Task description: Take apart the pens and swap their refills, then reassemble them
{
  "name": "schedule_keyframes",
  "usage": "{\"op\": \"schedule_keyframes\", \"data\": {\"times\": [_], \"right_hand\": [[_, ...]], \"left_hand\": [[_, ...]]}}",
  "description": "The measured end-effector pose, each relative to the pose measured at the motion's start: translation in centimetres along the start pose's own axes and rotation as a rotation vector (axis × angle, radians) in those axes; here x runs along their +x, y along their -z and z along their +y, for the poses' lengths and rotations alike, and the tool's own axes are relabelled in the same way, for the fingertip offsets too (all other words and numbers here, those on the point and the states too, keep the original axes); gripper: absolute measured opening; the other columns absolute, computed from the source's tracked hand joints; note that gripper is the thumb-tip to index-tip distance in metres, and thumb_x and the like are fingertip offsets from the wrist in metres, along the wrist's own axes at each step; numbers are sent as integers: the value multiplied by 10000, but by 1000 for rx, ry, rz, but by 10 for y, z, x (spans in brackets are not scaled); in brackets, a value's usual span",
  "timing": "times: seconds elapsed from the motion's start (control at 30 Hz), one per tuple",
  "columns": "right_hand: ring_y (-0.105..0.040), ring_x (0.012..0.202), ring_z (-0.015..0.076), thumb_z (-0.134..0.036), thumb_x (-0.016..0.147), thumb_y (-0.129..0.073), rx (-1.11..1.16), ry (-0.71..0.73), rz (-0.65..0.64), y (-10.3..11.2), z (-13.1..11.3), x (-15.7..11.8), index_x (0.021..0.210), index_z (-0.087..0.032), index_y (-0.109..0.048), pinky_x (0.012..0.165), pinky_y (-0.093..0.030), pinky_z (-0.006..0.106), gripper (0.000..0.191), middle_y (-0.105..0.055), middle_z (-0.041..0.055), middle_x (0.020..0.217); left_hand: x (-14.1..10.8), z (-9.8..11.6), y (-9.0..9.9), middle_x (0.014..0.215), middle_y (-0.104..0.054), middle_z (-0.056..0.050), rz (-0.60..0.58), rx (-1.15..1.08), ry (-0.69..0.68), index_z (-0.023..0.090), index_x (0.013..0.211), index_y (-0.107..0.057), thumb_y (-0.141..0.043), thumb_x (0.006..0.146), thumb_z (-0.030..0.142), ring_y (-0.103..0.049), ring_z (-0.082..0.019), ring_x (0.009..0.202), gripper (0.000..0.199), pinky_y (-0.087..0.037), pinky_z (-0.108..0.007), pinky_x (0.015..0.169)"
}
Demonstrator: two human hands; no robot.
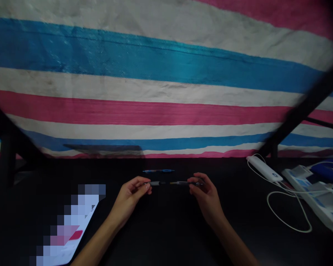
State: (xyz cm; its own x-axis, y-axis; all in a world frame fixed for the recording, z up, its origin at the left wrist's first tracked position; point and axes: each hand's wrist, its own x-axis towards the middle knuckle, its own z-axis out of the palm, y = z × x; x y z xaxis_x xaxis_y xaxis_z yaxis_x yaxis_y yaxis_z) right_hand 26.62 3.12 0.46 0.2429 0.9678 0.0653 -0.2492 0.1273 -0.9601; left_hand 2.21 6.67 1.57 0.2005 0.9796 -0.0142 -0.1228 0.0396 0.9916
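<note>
My left hand pinches a short pen part, grey with a dark end that points right. Facing it, my right hand grips a slim pen part with a dark end pointing left. A small gap separates the two ends, which are roughly in line just above the black table. Fingers cover the outer portions of both parts. Behind them, a blue pen lies sideways on the table, touched by neither hand.
A lit tablet-like screen, partly pixelated, is at the left. To the right are a white power bank, a looped white cable and a power strip. Striped sheeting hangs behind the black table, between dark frame bars.
</note>
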Motion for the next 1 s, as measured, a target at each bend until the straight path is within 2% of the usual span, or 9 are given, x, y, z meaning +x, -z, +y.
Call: {"op": "schedule_keyframes", "data": {"times": [0.5, 1.0], "right_hand": [[-530, 658, 112, -201, 711, -718, 24, 10, 46, 2, -2, 2, 1050, -231, -531, 624, -429, 252, 389, -655, 38, 933], [-538, 665, 112, -195, 741, -693, -70, 49, -66, -7, -1, -6, 1037, -234, -507, 620, -457, 241, 352, -664, 30, 932]], "left_hand": [[2, -3, 3, 729, -636, 2, -5, -9, -1, 181, 925, -641, -664, 785, 274, -568, -114, 746, 169, -406, -215, 718], [-4, -5, -10, 734, -652, 2, -109, 137, -18, 186, 913, -628, -650, 790, 288, -583, -125, 731, 162, -414, -231, 699]]}}
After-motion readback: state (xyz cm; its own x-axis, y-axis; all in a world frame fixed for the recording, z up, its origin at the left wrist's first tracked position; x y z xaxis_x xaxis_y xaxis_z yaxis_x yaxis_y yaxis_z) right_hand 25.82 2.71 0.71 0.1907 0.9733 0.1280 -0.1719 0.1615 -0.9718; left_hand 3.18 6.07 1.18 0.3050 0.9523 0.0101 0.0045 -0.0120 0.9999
